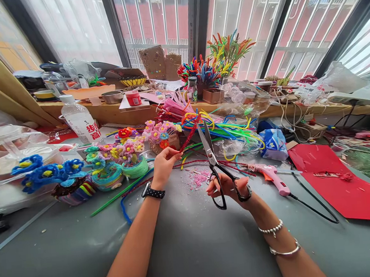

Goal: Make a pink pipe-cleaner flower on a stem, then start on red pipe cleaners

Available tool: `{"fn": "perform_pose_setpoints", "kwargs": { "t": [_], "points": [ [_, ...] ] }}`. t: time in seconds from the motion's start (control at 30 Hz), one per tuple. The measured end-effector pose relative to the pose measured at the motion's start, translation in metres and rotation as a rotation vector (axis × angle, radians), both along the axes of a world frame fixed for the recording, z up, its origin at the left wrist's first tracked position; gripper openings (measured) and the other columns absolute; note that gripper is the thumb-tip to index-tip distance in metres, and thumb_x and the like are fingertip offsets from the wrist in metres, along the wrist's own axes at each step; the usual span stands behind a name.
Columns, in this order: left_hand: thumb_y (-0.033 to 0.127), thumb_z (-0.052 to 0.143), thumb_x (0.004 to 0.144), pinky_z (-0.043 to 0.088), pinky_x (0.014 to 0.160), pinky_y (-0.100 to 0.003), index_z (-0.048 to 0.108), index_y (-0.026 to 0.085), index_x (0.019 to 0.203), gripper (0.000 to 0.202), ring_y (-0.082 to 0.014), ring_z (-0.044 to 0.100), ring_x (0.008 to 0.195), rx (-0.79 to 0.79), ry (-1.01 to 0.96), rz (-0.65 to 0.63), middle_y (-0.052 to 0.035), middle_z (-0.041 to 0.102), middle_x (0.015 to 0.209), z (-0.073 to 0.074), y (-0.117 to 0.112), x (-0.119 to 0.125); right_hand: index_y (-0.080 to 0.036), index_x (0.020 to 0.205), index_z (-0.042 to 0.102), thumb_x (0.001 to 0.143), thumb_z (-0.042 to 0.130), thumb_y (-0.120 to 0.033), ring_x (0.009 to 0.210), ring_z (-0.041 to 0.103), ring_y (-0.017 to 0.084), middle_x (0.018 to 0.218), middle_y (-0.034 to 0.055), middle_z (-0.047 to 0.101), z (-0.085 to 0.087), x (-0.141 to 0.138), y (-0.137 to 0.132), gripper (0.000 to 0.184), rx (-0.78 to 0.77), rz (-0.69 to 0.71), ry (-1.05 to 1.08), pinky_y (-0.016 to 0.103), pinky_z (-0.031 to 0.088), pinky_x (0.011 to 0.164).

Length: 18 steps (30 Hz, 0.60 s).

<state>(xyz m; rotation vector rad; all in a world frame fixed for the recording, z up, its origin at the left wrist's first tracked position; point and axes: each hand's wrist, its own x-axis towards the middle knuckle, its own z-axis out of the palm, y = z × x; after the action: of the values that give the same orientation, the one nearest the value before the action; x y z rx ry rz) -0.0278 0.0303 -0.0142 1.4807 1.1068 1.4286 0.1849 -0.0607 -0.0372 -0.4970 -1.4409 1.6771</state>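
Observation:
My left hand [165, 167] pinches the lower end of a glittery red pipe cleaner [191, 134], which slants up to the right toward the blades. In my right hand [228, 186] is a pair of black-handled scissors [209, 151], blades pointing up and slightly apart, with fingers through the handle loops. The blade tips are close to the red strand; whether they touch it I cannot tell. Below them, pink glittery clippings [196, 179] lie scattered on the grey table [192, 247]. More red pipe cleaners lie behind the hands.
Pipe-cleaner flowers in pots [103, 173] stand on the left beside a water bottle [80, 120]. A pile of coloured pipe cleaners [231, 129] lies ahead. On the right are a pink glue gun [271, 174] with its cord, a tissue pack [274, 144] and red card [343, 186].

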Motion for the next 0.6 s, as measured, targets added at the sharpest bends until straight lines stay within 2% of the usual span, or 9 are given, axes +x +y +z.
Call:
{"fn": "perform_pose_setpoints", "kwargs": {
  "t": [0.17, 0.37, 0.6],
  "points": [
    [0.031, 0.066, 0.056, 0.044, 0.059, -0.023, 0.056, 0.015, 0.063, 0.02, -0.0117, 0.058, 0.059, 0.028, 0.034, 0.02, 0.0013, 0.059, 0.061, -0.001, 0.001, -0.001, -0.017, 0.07, 0.05, 0.051, 0.035, -0.078, 0.081, 0.056, 0.023, 0.085, 0.0097, 0.058, 0.012, 0.0, -0.006, 0.066, -0.01, -0.055, 0.021, 0.041, 0.043, 0.076],
    [0.03, 0.065, 0.058, 0.045, 0.061, -0.024, 0.055, 0.015, 0.063, 0.019, -0.0116, 0.058, 0.06, 0.043, 0.002, 0.032, 0.0012, 0.059, 0.062, -0.001, 0.001, -0.001, -0.018, 0.068, 0.05, 0.049, 0.037, -0.079, 0.077, 0.055, 0.02, 0.082, 0.0087, 0.057, 0.017, 0.003, -0.007, 0.066, -0.022, -0.064, 0.029, 0.038, 0.043, 0.076],
    [0.028, 0.064, 0.059, 0.043, 0.053, -0.02, 0.055, 0.015, 0.063, 0.017, -0.0083, 0.055, 0.051, 0.024, 0.017, 0.072, 0.0033, 0.056, 0.058, 0.002, -0.001, 0.0, -0.018, 0.065, 0.048, 0.046, 0.036, -0.08, 0.075, 0.055, 0.02, 0.078, 0.0081, 0.056, 0.022, 0.002, -0.008, 0.066, -0.008, -0.061, 0.008, 0.037, 0.044, 0.073]
  ]
}}
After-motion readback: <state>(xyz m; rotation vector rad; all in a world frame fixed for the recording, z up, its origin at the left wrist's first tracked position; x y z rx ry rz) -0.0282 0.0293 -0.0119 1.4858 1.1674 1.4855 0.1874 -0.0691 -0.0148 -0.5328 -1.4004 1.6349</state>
